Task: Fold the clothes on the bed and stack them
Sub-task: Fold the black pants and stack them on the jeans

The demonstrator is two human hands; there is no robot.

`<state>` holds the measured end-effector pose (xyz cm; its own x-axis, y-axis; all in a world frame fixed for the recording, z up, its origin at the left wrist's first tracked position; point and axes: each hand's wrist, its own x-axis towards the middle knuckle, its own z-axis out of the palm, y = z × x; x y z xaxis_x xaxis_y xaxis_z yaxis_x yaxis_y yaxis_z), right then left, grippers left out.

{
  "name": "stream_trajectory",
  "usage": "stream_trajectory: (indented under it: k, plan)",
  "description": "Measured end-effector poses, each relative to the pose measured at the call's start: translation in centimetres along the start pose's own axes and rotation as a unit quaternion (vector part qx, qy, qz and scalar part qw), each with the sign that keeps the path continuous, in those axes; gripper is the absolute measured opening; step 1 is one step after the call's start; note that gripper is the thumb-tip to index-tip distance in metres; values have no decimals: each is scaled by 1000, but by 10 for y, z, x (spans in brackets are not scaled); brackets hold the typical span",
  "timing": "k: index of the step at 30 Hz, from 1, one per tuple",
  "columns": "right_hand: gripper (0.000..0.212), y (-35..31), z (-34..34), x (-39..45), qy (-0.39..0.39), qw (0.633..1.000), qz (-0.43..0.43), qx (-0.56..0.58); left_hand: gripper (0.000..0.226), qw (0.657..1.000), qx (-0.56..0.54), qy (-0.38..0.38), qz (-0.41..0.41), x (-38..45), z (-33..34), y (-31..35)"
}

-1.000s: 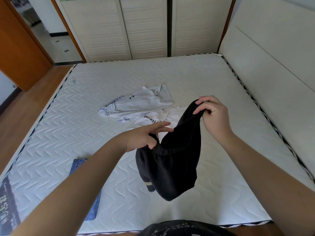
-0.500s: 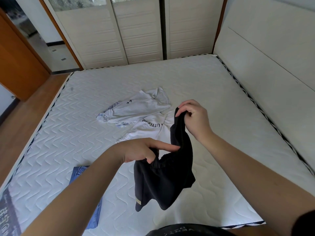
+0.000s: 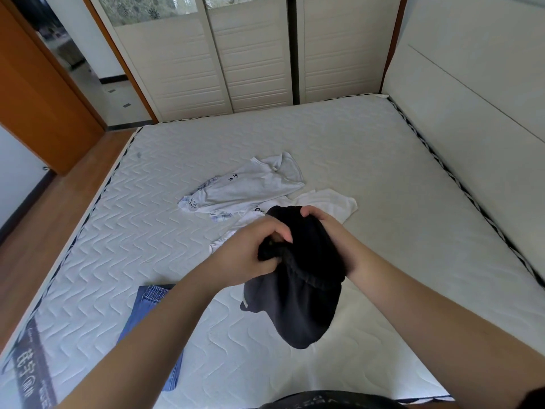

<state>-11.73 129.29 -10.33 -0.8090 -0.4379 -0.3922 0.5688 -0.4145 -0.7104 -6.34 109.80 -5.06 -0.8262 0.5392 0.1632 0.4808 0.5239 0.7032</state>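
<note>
Since a moment ago the two hands have drawn together, bunching the black garment (image 3: 298,293) between them above the near middle of the bed (image 3: 368,160). The left hand (image 3: 250,255) clenches its gathered elastic waistband; the right hand (image 3: 327,231) grips the soft dark cloth at the top, and the rest hangs limp. Beyond lie a crumpled white shirt (image 3: 250,184) and another white top (image 3: 327,202) on the quilted mattress; folded blue denim (image 3: 147,302) lies near left.
</note>
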Motion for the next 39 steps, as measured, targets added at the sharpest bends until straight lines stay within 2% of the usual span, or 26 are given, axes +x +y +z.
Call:
stream_trajectory:
  k: [2, 4, 8, 9, 11, 14, 17, 20, 22, 27, 30, 32, 34, 36, 39]
  plan:
    - [23, -3, 2, -2, -15, 999, 43, 25, 45, 996, 31, 81, 16, -1, 0, -3]
    - [29, -6, 3, -4, -27, 998, 48, 7, 47, 987, 58, 151, 22, -2, 1, -5]
    - [21, -10, 8, -12, -54, 996, 48, -48, 35, 972, 72, 222, 5, -4, 6, -10]
    - [17, -9, 6, -13, -43, 993, 18, -107, 35, 973, 62, 223, -9, -5, 6, -12]
    - [23, -6, 5, -13, -12, 976, -39, -213, 41, 979, 12, 197, -50, -6, 6, -16]
    - [31, -2, 10, -13, -32, 969, -45, -241, 37, 979, -117, 127, -107, -7, 9, -19]
    - [16, -2, 13, -15, -84, 961, -16, -264, 32, 973, -168, 118, -106, -8, 17, -23]
    - [14, 0, 11, -15, -38, 956, 40, -288, 33, 976, -179, 102, -73, -7, 22, -22]
    - [22, 2, 8, -14, -9, 947, 74, -312, 34, 980, -170, 85, -65, -6, 25, -22]
    - [20, 0, 7, -18, 6, 932, 107, -345, 38, 984, -130, 102, -67, -3, 27, -23]
    - [22, -1, 0, -21, 11, 931, 60, -359, 42, 986, -102, 120, -48, -4, 27, -25]
    - [31, 0, -7, -26, 35, 930, -14, -366, 47, 984, -81, 155, -30, -8, 27, -29]
    - [29, 2, -17, -33, 43, 912, -117, -391, 53, 977, -49, 206, -27, -13, 26, -33]
    - [21, 4, -25, -40, 27, 889, -197, -413, 54, 965, -13, 261, -23, -18, 24, -35]
    - [16, 11, -34, -45, -12, 884, -255, -391, 51, 956, 33, 292, 22, -20, 19, -37]
